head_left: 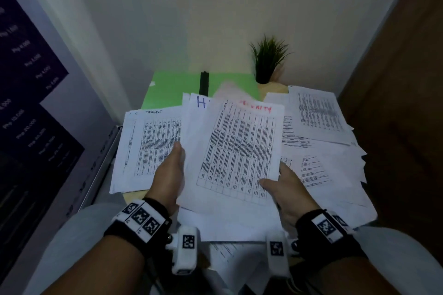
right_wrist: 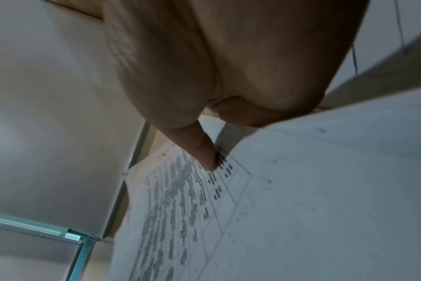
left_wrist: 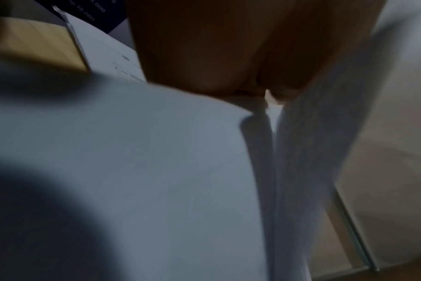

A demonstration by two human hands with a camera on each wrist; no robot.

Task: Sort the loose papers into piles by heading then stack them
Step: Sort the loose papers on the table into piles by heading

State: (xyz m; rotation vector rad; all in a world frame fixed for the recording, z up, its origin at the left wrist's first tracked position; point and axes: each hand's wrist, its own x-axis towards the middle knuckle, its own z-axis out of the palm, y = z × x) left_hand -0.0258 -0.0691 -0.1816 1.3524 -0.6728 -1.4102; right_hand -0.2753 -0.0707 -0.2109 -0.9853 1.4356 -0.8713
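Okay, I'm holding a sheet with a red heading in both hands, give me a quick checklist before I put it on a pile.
1. Right hand grips the held sheet, thumb on top: ok.
2. Left hand holds the sheet's left edge: ok; fingers hidden underneath.
3. Red heading readable: not ok, blurred and partly covered.
4. Only one sheet held: cannot tell; the left wrist view shows several edges.
5. Matching pile identified: cannot tell; only the tasklist pile and a blue H sheet show headings.
6. Loose papers on the right sorted: not ok, still scattered.

Loose papers (head_left: 236,148): thin matt white paper, black print. Green sheet (head_left: 172,90): smooth, matt. Tabletop (head_left: 275,88): pale wood.
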